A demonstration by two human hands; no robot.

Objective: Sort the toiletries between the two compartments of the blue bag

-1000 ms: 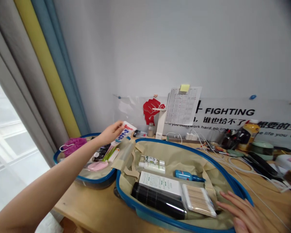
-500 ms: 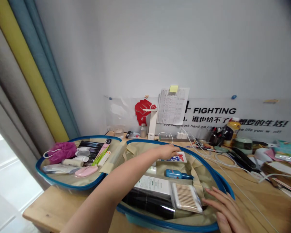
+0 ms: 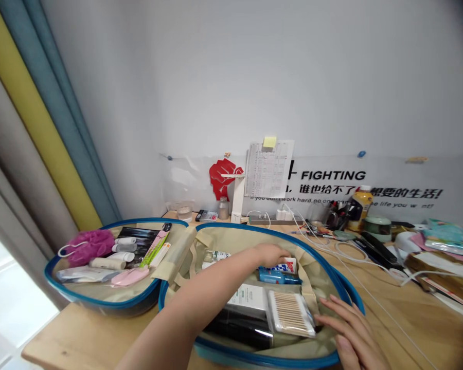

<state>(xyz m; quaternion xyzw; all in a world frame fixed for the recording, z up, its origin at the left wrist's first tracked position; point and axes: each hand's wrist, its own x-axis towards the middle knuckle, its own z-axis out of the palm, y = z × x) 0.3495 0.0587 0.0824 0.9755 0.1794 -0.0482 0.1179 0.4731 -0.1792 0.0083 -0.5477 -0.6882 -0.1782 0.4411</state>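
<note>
An open case with blue edging (image 3: 239, 225) lies on the desk, its beige inside showing. My left hand (image 3: 273, 255) reaches into the case's right half, fingers closed on a white toothpaste tube (image 3: 291, 265) with red and blue print, partly hidden by the hand. Just in front of the tube lies a blue bottle (image 3: 278, 277) with a pointed tip. My right hand (image 3: 353, 329) rests open at the right rim, fingers spread, close to a clear pack of cotton swabs (image 3: 291, 312). A white box (image 3: 250, 296) and a black pack (image 3: 243, 326) sit left of the swabs.
The case's left half holds a purple bath puff (image 3: 90, 246), white bottles (image 3: 124, 256) and a pink item (image 3: 131, 276). Behind stand a white lamp (image 3: 237, 200) and a power strip (image 3: 270, 221). Cables (image 3: 351, 253), a yellow bottle (image 3: 360, 208) and clutter lie right.
My left hand has lowered the toothpaste tube into the case, down behind the blue bottle. My right hand stays at the rim. The view has shifted slightly.
</note>
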